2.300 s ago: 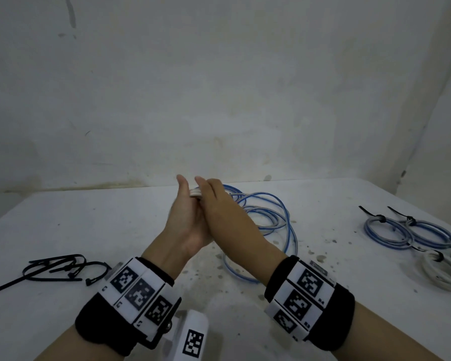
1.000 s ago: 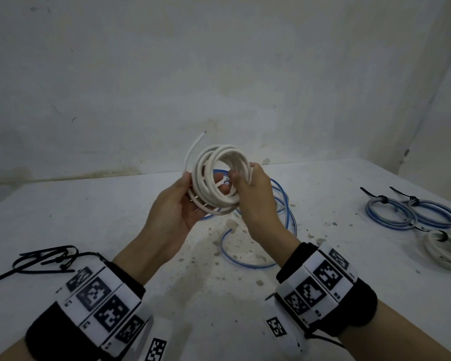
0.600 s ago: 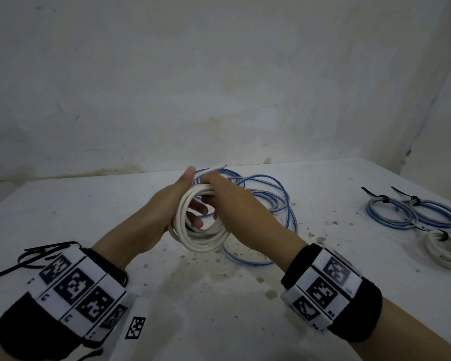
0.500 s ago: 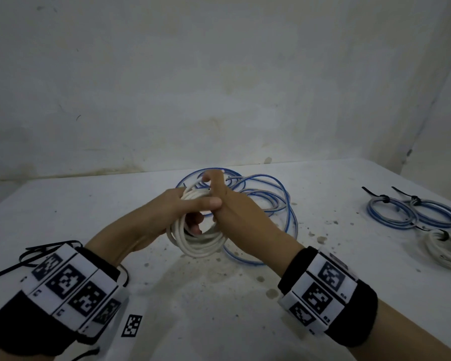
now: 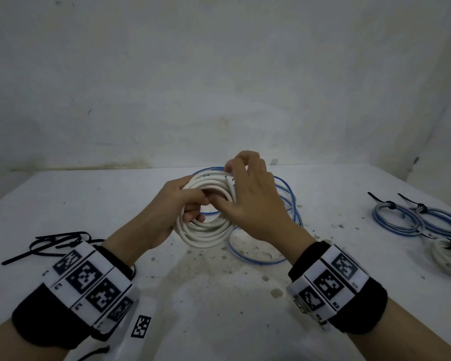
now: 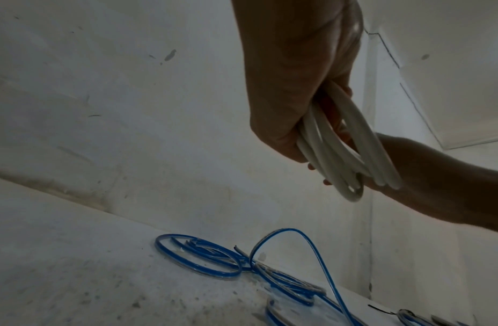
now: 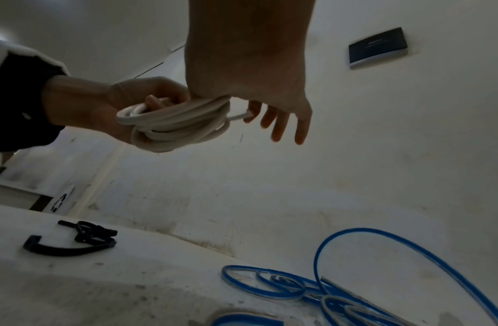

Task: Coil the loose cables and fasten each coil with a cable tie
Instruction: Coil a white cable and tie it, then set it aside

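Note:
Just above the table, my left hand [image 5: 185,204] grips the left side of a white cable coil [image 5: 206,233], fingers curled through its opening. My right hand [image 5: 248,201] lies on the coil's right side. Its thumb is hooked into the opening and its index finger curls over the cable's loose end at the top, while the other fingers hang spread. The left wrist view shows the coil [image 6: 340,154] bunched in my left hand [image 6: 284,110]. In the right wrist view the coil [image 7: 172,123] sits under my right palm [image 7: 256,88]. No tie is on this coil.
A loose blue cable [image 5: 261,263] sprawls on the white table [image 5: 89,204] behind and under my hands. Several black cable ties [image 5: 55,241] lie at the left. Two tied blue coils [image 5: 396,222] and a tied white coil [image 5: 448,259] lie at the right. A wall stands close behind.
The white coil came down from held upright and now faces me more openly. My right hand shifted over its right side, the index finger reaching the loose end.

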`<state>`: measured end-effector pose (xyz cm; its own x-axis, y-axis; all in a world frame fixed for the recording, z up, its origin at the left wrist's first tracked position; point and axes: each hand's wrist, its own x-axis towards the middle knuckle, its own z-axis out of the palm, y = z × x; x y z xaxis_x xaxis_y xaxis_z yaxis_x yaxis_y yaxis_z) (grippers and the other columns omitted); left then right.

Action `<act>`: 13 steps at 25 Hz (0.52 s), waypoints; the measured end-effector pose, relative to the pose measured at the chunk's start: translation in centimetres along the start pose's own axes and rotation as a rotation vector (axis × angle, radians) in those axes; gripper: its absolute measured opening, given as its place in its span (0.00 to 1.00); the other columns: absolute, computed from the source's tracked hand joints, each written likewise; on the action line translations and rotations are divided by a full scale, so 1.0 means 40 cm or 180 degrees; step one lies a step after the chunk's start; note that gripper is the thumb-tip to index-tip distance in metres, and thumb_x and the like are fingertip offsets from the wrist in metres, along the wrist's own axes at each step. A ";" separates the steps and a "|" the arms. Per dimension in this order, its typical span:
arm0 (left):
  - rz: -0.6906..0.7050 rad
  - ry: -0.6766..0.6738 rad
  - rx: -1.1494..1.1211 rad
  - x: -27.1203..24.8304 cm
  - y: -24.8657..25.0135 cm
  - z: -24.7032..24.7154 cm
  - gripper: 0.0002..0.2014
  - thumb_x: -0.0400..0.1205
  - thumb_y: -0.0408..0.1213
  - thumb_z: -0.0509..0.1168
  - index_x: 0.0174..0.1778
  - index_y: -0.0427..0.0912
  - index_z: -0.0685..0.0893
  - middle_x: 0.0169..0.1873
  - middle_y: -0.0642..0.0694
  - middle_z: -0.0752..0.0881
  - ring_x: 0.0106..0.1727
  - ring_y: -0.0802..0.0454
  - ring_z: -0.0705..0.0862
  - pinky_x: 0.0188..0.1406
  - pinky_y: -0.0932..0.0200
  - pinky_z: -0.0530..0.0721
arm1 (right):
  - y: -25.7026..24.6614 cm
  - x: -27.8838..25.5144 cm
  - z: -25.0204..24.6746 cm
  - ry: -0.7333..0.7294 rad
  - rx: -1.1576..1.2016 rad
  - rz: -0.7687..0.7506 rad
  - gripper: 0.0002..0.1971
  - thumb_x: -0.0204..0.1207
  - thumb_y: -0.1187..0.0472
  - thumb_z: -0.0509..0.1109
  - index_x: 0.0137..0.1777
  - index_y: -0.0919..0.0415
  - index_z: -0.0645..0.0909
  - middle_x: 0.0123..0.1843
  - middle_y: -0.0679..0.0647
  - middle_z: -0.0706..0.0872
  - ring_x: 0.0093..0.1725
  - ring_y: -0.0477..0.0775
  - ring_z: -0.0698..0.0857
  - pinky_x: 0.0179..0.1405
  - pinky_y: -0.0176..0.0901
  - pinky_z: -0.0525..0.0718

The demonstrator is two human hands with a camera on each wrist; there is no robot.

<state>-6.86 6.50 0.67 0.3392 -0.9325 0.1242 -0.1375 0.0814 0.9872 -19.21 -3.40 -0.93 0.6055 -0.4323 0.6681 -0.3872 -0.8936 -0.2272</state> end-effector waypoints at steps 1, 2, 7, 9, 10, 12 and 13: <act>0.0056 0.0046 -0.0016 0.002 0.000 0.003 0.09 0.77 0.18 0.56 0.40 0.33 0.79 0.14 0.50 0.66 0.14 0.58 0.64 0.23 0.63 0.79 | -0.004 0.001 -0.003 -0.0050 0.0193 -0.0026 0.20 0.73 0.45 0.63 0.53 0.61 0.70 0.48 0.53 0.72 0.42 0.52 0.73 0.37 0.43 0.66; 0.0112 0.0089 -0.0028 0.004 -0.001 0.007 0.09 0.77 0.19 0.56 0.38 0.33 0.78 0.14 0.51 0.66 0.15 0.58 0.64 0.23 0.63 0.79 | -0.009 0.004 -0.009 -0.0186 0.0406 -0.0020 0.15 0.75 0.51 0.65 0.50 0.61 0.67 0.42 0.53 0.72 0.36 0.52 0.72 0.32 0.43 0.66; 0.0042 0.0036 -0.0145 0.005 0.000 0.013 0.06 0.79 0.24 0.59 0.43 0.35 0.81 0.16 0.50 0.69 0.16 0.57 0.67 0.24 0.63 0.80 | -0.025 0.015 -0.027 -0.0723 -0.0136 -0.0381 0.12 0.83 0.60 0.59 0.64 0.62 0.69 0.41 0.55 0.81 0.34 0.58 0.80 0.31 0.50 0.76; -0.0071 -0.0045 0.0264 0.006 0.004 0.012 0.03 0.79 0.30 0.64 0.45 0.37 0.82 0.24 0.47 0.77 0.22 0.56 0.75 0.28 0.64 0.82 | -0.027 0.014 -0.021 -0.0623 -0.0512 -0.0624 0.10 0.80 0.66 0.62 0.60 0.65 0.74 0.37 0.58 0.83 0.28 0.59 0.80 0.23 0.46 0.71; -0.0050 -0.0039 0.0702 0.010 0.004 0.010 0.04 0.77 0.35 0.67 0.45 0.39 0.82 0.28 0.48 0.80 0.26 0.56 0.78 0.30 0.65 0.81 | -0.025 0.010 -0.018 -0.0565 -0.0643 -0.0718 0.09 0.75 0.70 0.66 0.55 0.66 0.77 0.31 0.58 0.82 0.21 0.58 0.78 0.19 0.41 0.66; 0.0192 0.0067 0.1234 0.018 -0.002 0.014 0.11 0.69 0.44 0.67 0.40 0.41 0.79 0.32 0.50 0.80 0.33 0.54 0.79 0.34 0.62 0.79 | -0.023 0.005 -0.009 -0.0109 -0.0977 -0.0948 0.11 0.66 0.73 0.70 0.48 0.66 0.77 0.22 0.54 0.77 0.13 0.53 0.70 0.18 0.34 0.58; 0.0345 0.0194 0.1194 0.019 -0.007 0.020 0.16 0.68 0.49 0.63 0.39 0.38 0.78 0.32 0.50 0.79 0.34 0.52 0.78 0.35 0.60 0.79 | -0.027 0.003 -0.003 0.0059 -0.1154 -0.1048 0.12 0.65 0.72 0.70 0.48 0.66 0.75 0.21 0.53 0.75 0.13 0.51 0.65 0.19 0.34 0.56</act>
<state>-7.31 5.50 0.40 0.3571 -0.9021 0.2424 -0.5022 0.0334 0.8641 -18.80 -2.49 -0.52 0.7253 -0.1288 0.6763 -0.3964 -0.8813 0.2573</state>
